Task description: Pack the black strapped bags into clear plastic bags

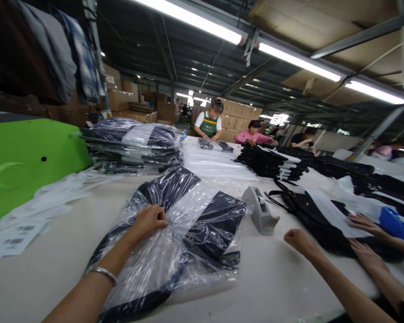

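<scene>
In the head view, clamps gathered clear plastic point(171, 220) between thumb and fingers of the left hand point(150, 220), over a dark wrapped bundle point(218, 211) lying flat on the white table point(265, 278). Looks, as a judgement, like drawing the wrapping together; calls for keeping the gather pinched and flat. Holds the fingers of the right hand point(299, 242) curled together, near the tape dispenser point(261, 213); cannot tell whether around anything. Seems to run lengthwise from near left to far right, with the dark strap point(179, 274) towards the near edge.

L hand point(151, 219) pinched, R hand point(299, 240) fisted
</scene>
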{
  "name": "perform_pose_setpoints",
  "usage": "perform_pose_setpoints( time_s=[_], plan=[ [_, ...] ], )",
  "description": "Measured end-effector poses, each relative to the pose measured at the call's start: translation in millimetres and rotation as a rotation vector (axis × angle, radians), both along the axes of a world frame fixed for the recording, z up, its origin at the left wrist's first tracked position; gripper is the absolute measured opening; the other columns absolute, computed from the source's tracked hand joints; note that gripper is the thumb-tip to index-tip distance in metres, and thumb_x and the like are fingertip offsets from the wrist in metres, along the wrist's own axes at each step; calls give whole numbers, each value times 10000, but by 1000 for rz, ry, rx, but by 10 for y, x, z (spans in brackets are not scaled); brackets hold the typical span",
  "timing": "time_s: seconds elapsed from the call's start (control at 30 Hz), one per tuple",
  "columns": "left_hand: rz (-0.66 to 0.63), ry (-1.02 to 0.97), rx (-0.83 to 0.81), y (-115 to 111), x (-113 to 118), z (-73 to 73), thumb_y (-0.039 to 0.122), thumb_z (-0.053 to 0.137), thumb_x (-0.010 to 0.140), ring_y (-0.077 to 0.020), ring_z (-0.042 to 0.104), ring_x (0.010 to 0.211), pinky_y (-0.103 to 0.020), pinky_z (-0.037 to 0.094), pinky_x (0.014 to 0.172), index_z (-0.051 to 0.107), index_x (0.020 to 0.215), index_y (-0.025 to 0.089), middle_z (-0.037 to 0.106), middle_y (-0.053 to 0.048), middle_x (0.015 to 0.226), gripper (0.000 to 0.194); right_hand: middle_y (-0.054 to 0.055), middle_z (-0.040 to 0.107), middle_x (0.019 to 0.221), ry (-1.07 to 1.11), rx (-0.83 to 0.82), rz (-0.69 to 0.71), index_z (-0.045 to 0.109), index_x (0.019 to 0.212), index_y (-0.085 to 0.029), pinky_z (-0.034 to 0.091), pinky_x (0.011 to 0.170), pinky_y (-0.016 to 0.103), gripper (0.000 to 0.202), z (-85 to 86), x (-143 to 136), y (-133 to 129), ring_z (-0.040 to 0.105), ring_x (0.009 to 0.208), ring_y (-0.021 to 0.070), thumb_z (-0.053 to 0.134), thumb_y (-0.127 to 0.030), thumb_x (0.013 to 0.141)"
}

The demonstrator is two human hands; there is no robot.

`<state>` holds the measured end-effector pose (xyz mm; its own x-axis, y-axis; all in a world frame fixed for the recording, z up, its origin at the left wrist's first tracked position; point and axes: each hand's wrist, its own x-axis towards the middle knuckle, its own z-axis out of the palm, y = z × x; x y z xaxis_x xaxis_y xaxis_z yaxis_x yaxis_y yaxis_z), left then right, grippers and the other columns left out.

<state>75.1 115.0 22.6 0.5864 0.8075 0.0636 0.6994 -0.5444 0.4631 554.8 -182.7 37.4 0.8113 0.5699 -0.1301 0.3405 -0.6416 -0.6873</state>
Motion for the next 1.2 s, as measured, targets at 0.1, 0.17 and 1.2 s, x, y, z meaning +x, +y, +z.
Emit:
perform_pose_setpoints(
  time_s=[0.1, 0.17, 1.2],
  plan=[
    [18, -29, -1, -24, -8, 3, 306, 706, 698, -250, 614, 932, -355, 390, 847, 681, 724, 226, 715, -8, 849, 88, 56, 628, 548, 0, -4, 146, 664, 525, -211, 419, 527, 314, 167, 85, 2, 44, 538, 544, 187, 796, -299, 578],
    [27, -41, -3, -27, -11, 4, 299, 725, 689, -248, 615, 939, -356, 394, 861, 686, 721, 225, 720, -6, 851, 89, 63, 664, 659, 19, 58, 341, 720, 663, -209, 446, 583, 316, 245, 260, -255, 264, 557, 630, 198, 793, -439, 621],
    [-81, -65, 33, 73, -122, -90, 197, 578, 772, -264, 635, 960, -384, 458, 862, 761, 824, 228, 750, -54, 910, 192, 75, 760, 806, -665, -732, 1463, 767, 815, -151, 470, 626, 266, 318, 368, -3528, 3232, 717, 798, 277, 825, -287, 533]
  ],
)
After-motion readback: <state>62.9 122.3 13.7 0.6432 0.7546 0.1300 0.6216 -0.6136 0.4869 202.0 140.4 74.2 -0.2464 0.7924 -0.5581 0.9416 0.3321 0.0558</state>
